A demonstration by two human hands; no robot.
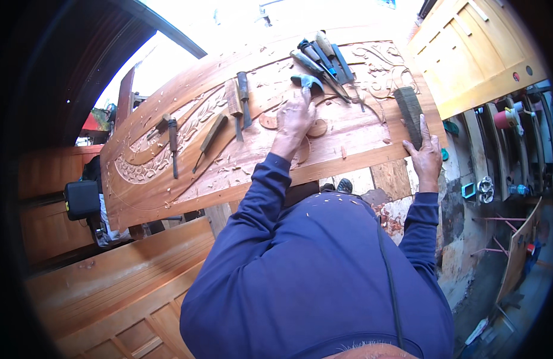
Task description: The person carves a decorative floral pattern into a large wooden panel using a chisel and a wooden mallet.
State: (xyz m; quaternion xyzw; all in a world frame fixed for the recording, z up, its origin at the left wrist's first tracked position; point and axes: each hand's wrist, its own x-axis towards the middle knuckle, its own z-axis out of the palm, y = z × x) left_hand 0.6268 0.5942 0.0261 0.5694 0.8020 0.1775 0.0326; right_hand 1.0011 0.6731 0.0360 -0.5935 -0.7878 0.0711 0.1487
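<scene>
My left hand (295, 124) is over the middle of a carved wooden panel (240, 185), closed around the handle of a claw hammer (307, 82) with a grey-blue curved head. At the panel's right end, my right hand (426, 160) grips the near end of a long dark block (410, 110), thumb on one side and a finger along the other. Beyond the hammer lies a bunch of chisels (324, 57). Left of my left hand are a chisel with a dark handle (243, 96), a wooden-handled chisel (233, 102) and two more carving tools.
Wood shavings (234, 170) are scattered over the panel's leaf carving. A pale panelled door (480, 54) stands at the far right, and more doors (139, 299) lie at the lower left. A black case (82, 199) sits beyond the panel's left end. Boards lean at the right.
</scene>
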